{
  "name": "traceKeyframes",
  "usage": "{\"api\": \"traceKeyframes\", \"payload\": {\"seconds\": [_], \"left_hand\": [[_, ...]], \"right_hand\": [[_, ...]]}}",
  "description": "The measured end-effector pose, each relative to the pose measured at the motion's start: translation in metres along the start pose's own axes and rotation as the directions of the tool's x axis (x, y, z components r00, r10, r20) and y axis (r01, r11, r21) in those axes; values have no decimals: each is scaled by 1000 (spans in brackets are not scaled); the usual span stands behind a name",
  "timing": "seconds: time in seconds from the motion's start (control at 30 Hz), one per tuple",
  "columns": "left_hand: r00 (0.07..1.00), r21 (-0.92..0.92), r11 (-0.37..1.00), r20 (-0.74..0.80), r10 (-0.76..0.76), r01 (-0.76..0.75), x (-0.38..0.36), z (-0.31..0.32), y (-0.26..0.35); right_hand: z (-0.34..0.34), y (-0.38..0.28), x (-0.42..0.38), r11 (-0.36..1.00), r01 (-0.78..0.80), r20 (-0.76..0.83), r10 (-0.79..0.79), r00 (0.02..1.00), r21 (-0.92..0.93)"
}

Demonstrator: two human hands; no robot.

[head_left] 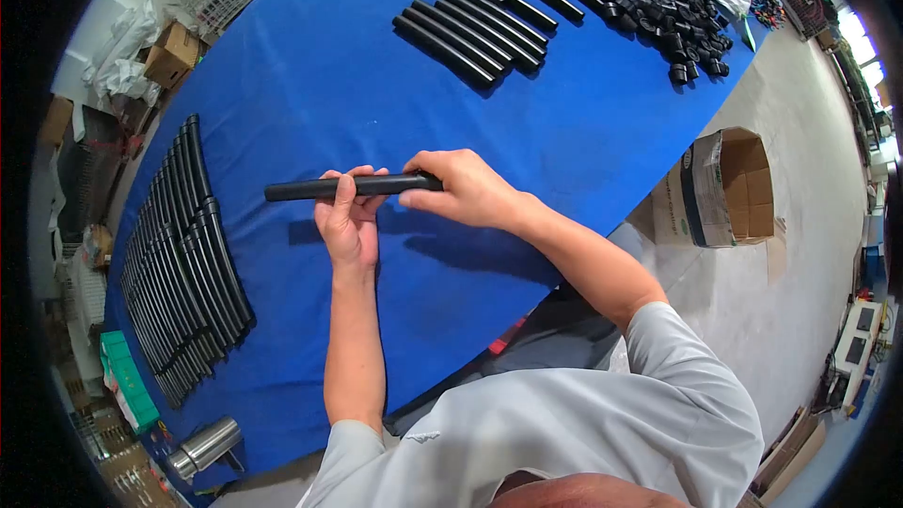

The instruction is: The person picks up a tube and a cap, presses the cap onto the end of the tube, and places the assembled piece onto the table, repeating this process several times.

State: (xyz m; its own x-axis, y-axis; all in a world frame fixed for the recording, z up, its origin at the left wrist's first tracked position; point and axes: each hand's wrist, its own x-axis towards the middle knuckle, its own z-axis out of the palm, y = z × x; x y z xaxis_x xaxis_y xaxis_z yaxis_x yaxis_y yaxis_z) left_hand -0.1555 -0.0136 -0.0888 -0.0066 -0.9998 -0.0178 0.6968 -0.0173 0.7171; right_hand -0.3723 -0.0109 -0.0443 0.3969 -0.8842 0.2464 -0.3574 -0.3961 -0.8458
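Observation:
A black tube (301, 190) is held level above the blue cloth on the table (310, 320). My left hand (351, 216) is wrapped round its middle from below, with the thumb on the near side. My right hand (461, 190) closes round the tube's right end and hides the tip of it. The tube's left end sticks out free past my left hand. Shadows of the hands and tube fall on the cloth below.
Black tubes (480, 23) lie in rows at the top, beside a pile of black fittings (673, 23). Longer tubes (183, 263) are stacked at the left. A metal cylinder (205, 447) and a green bin (129, 381) stand lower left; an open carton (720, 190) is at the right.

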Motion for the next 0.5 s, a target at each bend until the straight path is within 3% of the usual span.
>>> {"api": "traceKeyframes", "payload": {"seconds": [0.1,0.3,0.5], "left_hand": [[999,-6,1000,-34,9,-9,-1,2,2],[1000,26,1000,-29,11,-11,-1,0,1],[1000,79,997,-5,24,-23,-2,2,1]], "right_hand": [[10,4,-3,956,211,-101,-235,967,-204],[11,7,-2,986,113,-15,-116,993,-125],[13,9,-2,971,94,-18,-100,995,-219]]}}
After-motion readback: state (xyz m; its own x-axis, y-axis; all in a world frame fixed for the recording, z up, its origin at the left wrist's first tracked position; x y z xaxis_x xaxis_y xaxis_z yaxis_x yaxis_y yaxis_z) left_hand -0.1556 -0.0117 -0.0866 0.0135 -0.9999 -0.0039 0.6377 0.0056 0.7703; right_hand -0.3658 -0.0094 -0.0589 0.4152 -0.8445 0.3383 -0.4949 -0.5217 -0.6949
